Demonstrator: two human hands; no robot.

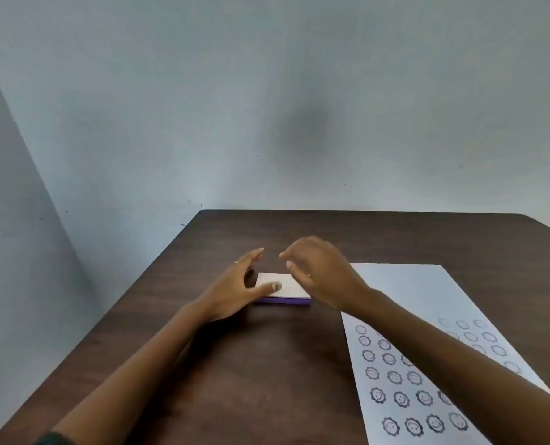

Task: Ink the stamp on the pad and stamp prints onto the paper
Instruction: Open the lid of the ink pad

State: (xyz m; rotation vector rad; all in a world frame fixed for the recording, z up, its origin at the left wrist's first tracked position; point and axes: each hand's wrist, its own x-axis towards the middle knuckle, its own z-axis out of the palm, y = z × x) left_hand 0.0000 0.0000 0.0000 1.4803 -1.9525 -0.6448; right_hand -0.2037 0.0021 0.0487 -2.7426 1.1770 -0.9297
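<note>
While both hands sit over the ink pad [283, 289], neither grips anything. Left hand [235, 292]: fingers spread and loose, thumb tip lying on the pad's near-left top edge, other fingers lifted above the far-left corner; thumbnail looks dark-stained. Ring visible on one finger. Right hand [321, 271]: raised just above the pad's right end, fingers curled loosely downward, empty, slightly motion-blurred, so can't tell whether its fingertips touch the pad.

Pad: flat white top over a purple base, closed as far as I can see. Long axis runs left-right, near edge facing the camera. Right end hidden behind the right hand, far-left corner partly behind left fingers. It lies on the dark wood table [267, 364], mid-table, just left of the paper [421, 293], apart from it.

Paper: white sheet, long axis running away from the camera, leaning slightly left. Near half covered in rows of smiley flower prints [395, 377]; far half blank. Right forearm crosses it and hides several prints; near edge cut off by the frame. Far-right prints faint, hard to read.

Stamp: not visible anywhere.
</note>
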